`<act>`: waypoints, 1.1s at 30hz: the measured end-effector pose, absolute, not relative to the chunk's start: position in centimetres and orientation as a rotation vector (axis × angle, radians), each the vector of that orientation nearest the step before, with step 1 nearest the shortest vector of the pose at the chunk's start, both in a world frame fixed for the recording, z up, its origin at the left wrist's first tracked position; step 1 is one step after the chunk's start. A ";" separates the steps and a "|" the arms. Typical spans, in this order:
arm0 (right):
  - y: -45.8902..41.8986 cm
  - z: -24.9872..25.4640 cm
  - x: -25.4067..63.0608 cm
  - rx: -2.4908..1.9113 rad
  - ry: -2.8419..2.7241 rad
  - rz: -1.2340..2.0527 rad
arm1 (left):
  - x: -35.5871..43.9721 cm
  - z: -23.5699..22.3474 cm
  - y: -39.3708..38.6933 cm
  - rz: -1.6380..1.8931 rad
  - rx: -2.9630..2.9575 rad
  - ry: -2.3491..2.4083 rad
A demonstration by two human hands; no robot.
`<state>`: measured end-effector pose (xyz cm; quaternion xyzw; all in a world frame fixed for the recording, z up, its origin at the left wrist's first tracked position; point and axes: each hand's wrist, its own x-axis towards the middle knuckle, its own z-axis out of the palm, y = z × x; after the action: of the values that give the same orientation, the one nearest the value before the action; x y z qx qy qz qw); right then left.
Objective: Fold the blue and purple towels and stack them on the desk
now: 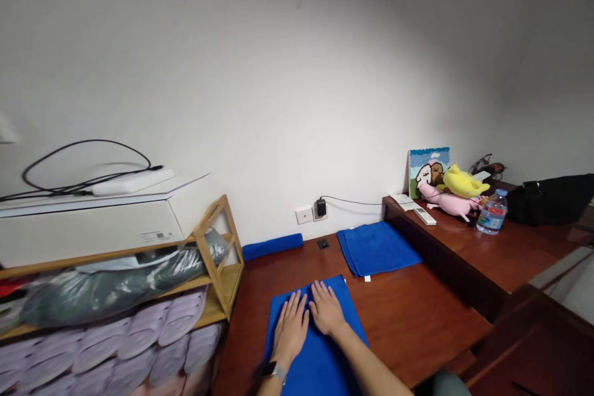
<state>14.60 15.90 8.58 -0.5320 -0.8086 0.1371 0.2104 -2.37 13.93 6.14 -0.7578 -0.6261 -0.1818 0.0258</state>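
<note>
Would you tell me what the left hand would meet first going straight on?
Beyond the blue towel, the left hand would probably first meet the small square black fitting on the brown wooden surface; depth is unclear.

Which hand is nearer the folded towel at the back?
Right. The right hand rests in front of and left of the towel; the left hand lies farther left, farther away.

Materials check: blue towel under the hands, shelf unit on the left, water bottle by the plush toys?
The blue towel looks like microfibre: matte, with a soft nap and no clear weave, though the fibre can't be confirmed. The shelf unit looks like bamboo or light wood, with a clear satin finish and faint grain. The water bottle looks like thin clear plastic, probably PET, glossy with moulded ribs.
</note>
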 end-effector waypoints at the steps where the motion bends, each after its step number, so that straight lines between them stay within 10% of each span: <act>1: 16.8 8.0 13.9 -1.475 -2.271 0.402 | -2.0 5.9 15.3 -0.496 -2.354 -1.955; 33: 12.0 9.2 23.7 -1.969 -2.188 0.390 | -10.6 1.8 3.8 -0.434 -1.993 -2.224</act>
<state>23.74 11.98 9.25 -0.6607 -0.7342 0.1310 0.0857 -10.58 3.81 1.81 -0.6591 -0.7357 -0.1434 0.0620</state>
